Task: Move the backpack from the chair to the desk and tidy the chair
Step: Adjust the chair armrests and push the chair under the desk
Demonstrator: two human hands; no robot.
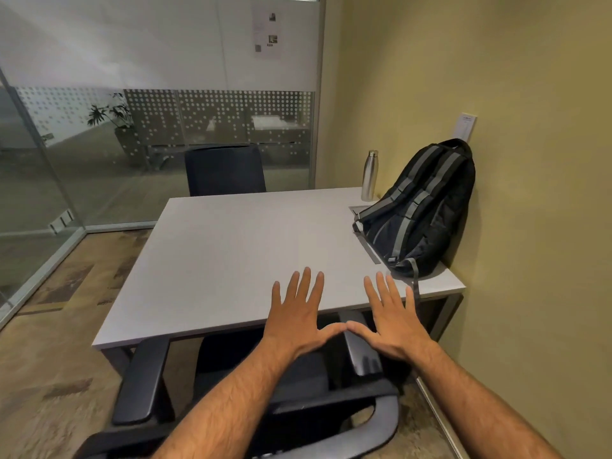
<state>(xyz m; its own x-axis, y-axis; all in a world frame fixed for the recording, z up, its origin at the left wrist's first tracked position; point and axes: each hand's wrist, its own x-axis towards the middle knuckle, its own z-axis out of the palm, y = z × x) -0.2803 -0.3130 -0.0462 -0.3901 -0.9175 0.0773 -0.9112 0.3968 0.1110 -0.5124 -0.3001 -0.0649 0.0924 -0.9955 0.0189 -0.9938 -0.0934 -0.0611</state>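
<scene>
A black backpack with grey straps leans against the yellow wall on the right side of the white desk. A black office chair stands pushed partly under the desk's near edge, its seat bare. My left hand and my right hand hover palms down with fingers spread over the desk's front edge and the chair, thumbs touching. Neither hand holds anything.
A steel water bottle stands at the desk's far right corner beside the backpack. A second black chair sits behind the desk. Glass partitions close the room on the left and back; the wall is close on the right.
</scene>
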